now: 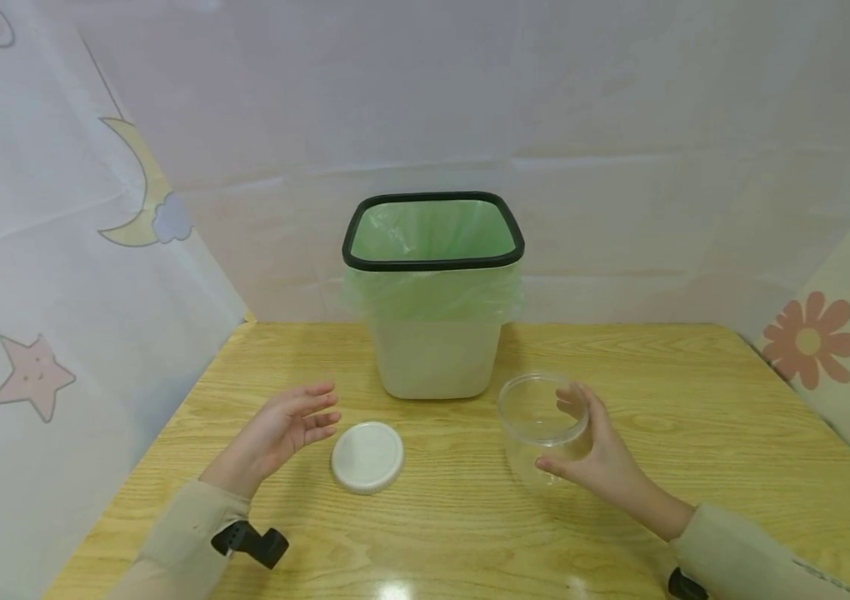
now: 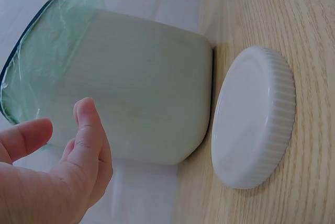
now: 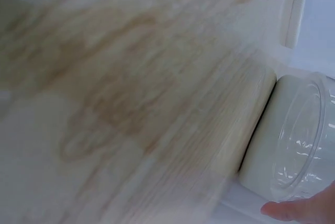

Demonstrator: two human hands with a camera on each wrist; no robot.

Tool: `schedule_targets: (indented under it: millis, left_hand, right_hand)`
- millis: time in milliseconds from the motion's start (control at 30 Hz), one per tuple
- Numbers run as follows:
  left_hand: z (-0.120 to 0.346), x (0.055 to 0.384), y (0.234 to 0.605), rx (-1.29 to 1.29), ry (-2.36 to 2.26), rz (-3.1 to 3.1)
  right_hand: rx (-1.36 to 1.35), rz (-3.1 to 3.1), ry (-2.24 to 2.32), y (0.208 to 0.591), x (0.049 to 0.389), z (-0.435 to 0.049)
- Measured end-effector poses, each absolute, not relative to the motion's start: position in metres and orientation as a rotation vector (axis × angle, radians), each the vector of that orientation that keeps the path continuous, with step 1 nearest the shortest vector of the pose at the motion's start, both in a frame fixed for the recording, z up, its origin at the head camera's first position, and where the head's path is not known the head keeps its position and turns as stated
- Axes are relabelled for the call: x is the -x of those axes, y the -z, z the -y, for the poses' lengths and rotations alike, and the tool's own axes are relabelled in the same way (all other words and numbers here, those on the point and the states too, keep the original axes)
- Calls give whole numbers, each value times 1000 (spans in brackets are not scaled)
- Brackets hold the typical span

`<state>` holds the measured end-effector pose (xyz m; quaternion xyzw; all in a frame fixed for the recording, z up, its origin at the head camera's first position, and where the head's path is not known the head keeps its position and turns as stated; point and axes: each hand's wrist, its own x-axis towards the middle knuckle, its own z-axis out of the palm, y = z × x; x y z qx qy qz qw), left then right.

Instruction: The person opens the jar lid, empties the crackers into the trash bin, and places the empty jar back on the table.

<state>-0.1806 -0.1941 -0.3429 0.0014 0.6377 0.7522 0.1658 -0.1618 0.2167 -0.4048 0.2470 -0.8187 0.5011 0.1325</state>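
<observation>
My right hand (image 1: pixel 593 450) is curled round a clear plastic jar (image 1: pixel 537 442), thumb at the front and fingers seen through the far side. The jar's mouth faces up with no lid on it; whether its base touches the table I cannot tell. In the right wrist view only the thumb (image 3: pixel 301 209) shows, beside the jar (image 3: pixel 303 145). My left hand (image 1: pixel 286 433) hovers with loosely bent fingers and holds nothing. Just right of it a white screw lid (image 1: pixel 368 456) with a ridged edge lies flat on the table, also large in the left wrist view (image 2: pixel 256 119).
Behind the lid and jar stands a pale bin (image 1: pixel 436 350) with a black rim and a green liner bag (image 1: pixel 432 292). A wood-grain table (image 1: pixel 657 375) carries everything. Printed cloth (image 1: pixel 620 100) hangs behind and at both sides.
</observation>
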Motion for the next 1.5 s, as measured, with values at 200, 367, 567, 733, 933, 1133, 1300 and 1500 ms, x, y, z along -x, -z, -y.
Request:
schedule_targets:
  millis: [200, 367, 567, 733, 933, 1133, 1300, 1500]
  left_hand:
    - [193, 180, 344, -2, -2140, -1813]
    - [194, 181, 346, -6, -2136, -1817]
    - [194, 181, 348, -7, -2134, -1818]
    - [193, 181, 348, -4, -2135, -1814]
    - [192, 181, 347, -1, -2143, -1802]
    - [192, 181, 350, 6, -2147, -1788]
    - [192, 181, 353, 10, -2139, -1792]
    - [191, 180, 355, 24, -2146, -1771]
  right_hand:
    - [-717, 2414, -1428, 406, 162, -217]
    - [-735, 2484, -1397, 409, 161, -217]
    - [-780, 2532, -1397, 411, 160, -216]
    - [-829, 2523, -1356, 412, 160, -215]
    - [-840, 2511, -1331, 414, 160, -216]
    - [-880, 2508, -1354, 416, 159, -222]
    - [-856, 2556, -1377, 416, 158, -226]
    - [-821, 2567, -1423, 415, 156, -227]
